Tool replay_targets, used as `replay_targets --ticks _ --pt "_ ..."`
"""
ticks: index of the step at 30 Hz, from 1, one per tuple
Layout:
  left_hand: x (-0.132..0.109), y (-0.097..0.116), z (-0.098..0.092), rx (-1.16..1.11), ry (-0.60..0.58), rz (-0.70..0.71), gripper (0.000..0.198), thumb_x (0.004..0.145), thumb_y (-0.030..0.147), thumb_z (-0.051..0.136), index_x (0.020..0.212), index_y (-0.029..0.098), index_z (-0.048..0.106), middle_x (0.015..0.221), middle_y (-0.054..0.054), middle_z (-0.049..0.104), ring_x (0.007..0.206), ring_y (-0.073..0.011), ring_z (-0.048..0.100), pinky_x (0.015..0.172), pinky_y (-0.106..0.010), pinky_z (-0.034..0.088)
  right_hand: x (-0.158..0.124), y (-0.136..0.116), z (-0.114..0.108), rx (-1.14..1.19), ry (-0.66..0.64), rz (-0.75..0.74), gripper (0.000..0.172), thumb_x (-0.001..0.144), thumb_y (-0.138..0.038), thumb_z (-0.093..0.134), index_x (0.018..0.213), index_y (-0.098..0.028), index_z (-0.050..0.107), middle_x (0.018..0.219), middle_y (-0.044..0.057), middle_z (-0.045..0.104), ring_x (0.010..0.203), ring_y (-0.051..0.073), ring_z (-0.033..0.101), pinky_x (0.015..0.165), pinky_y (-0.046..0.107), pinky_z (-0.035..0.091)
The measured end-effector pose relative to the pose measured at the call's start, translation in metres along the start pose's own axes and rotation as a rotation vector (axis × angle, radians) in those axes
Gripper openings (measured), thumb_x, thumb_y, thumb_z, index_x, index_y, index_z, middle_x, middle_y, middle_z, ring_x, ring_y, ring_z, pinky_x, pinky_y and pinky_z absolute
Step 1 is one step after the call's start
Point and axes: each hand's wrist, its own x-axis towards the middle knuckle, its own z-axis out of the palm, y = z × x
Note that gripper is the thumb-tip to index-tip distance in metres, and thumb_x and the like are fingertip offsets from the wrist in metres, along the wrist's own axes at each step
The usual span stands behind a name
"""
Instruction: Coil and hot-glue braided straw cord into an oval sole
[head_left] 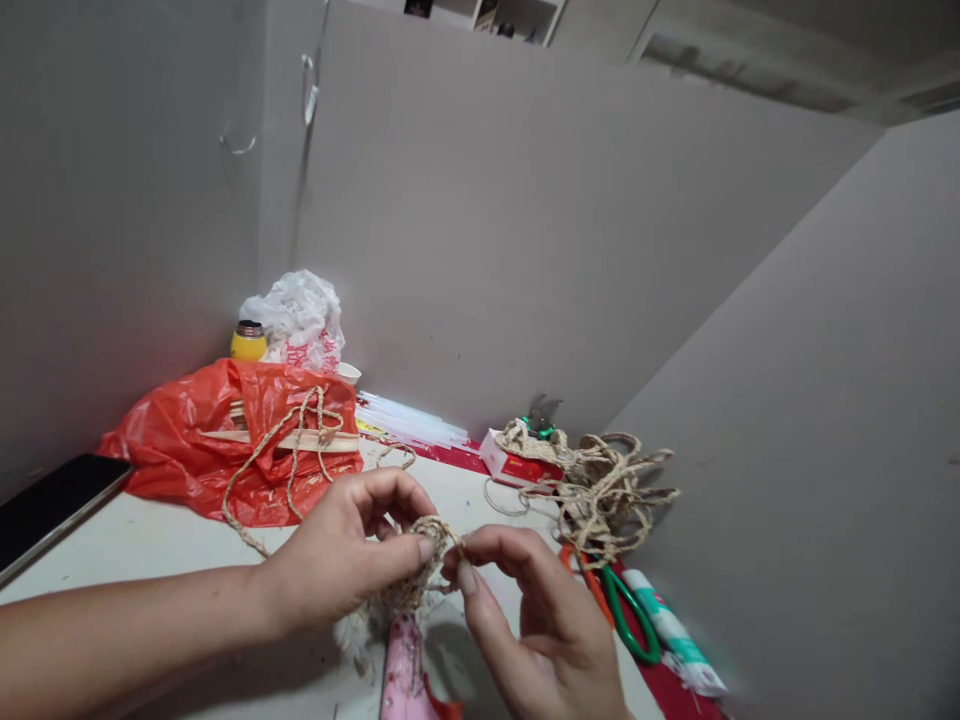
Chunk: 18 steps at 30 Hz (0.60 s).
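Braided cord (pixel 442 533) is pinched in both hands (pixel 334 555) (pixel 544 625) near a pink tool (pixel 403 670) on the white table (pixel 172 535).

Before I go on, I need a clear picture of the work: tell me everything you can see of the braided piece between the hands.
The braided piece is a small, rough, tan bundle of plaited cord that looks like straw or similar plant fibre. A strand arches over its top toward the right. The left hand grips it between thumb and fingers; the right hand's fingertips pinch its right edge. It appears just beyond a pink tool; whether they touch is unclear.
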Motion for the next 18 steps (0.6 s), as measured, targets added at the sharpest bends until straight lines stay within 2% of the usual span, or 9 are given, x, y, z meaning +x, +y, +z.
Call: replay_targets --ticks 7,14,18 --pt "0.0006 -0.0033 0.0039 -0.079 -0.011 -0.090 0.014 0.068 0.014 0.070 0.076 0.017 0.058 0.064 0.006 0.052 0.051 -0.0055 0.040 0.049 -0.020 0.033 -0.0064 0.0039 0.0022 0.024 0.025 -0.020 0.024 0.085 -0.006 0.056 0.101 -0.024 0.058 0.082 -0.001 0.064 0.073 0.012 0.063 0.069 0.020 0.052" --pt "0.0011 -0.0034 0.0033 -0.159 -0.011 -0.162 0.019 0.066 0.017 0.075 0.076 0.017 0.059 0.062 0.006 0.054 0.052 -0.0060 0.044 0.049 -0.020 0.035 -0.0075 0.0034 0.0032 0.060 0.026 0.006 0.023 0.085 -0.007 0.058 0.100 -0.024 0.060 0.080 -0.002 0.065 0.073 0.012 0.064 0.068 0.020 0.053" --pt "0.0015 -0.0048 0.0038 -0.246 -0.016 -0.204 0.022 0.065 0.021 0.078 0.075 0.017 0.058 0.060 0.007 0.054 0.049 -0.0056 0.044 0.048 -0.020 0.034 -0.0106 0.0046 0.0030 0.067 0.013 0.006 0.029 0.084 -0.007 0.059 0.107 -0.025 0.059 0.085 -0.001 0.068 0.076 0.014 0.066 0.071 0.022 0.055"
